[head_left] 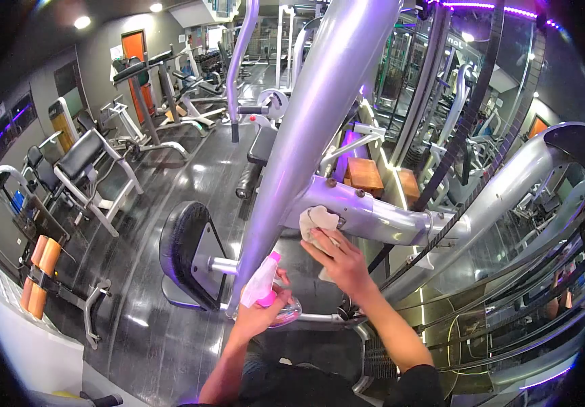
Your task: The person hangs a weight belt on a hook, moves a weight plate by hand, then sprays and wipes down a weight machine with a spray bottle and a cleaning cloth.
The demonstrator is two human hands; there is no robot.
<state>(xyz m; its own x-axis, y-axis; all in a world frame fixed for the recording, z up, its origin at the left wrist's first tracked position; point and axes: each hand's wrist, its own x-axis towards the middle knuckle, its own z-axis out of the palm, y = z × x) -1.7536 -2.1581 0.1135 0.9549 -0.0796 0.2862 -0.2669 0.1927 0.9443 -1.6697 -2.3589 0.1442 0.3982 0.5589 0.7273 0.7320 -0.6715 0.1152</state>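
My left hand [260, 317] is wrapped round a spray bottle [262, 283] with a white and pink head and a clear lower part. In my right hand [341, 261] is a white cloth [319, 221], pressed against the silver crossbar [380, 218] of a gym machine where it meets a thick slanted tube [319, 95]. Part of the cloth hangs below my fingers. A black padded backrest [187, 254] of the machine stands left of the bottle.
Black cables or belts [465, 115] run down on the right, near another silver tube [502, 197]. Left are a padded bench [81, 157] and orange rollers [40, 277]. A wooden box [364, 175] sits behind the crossbar.
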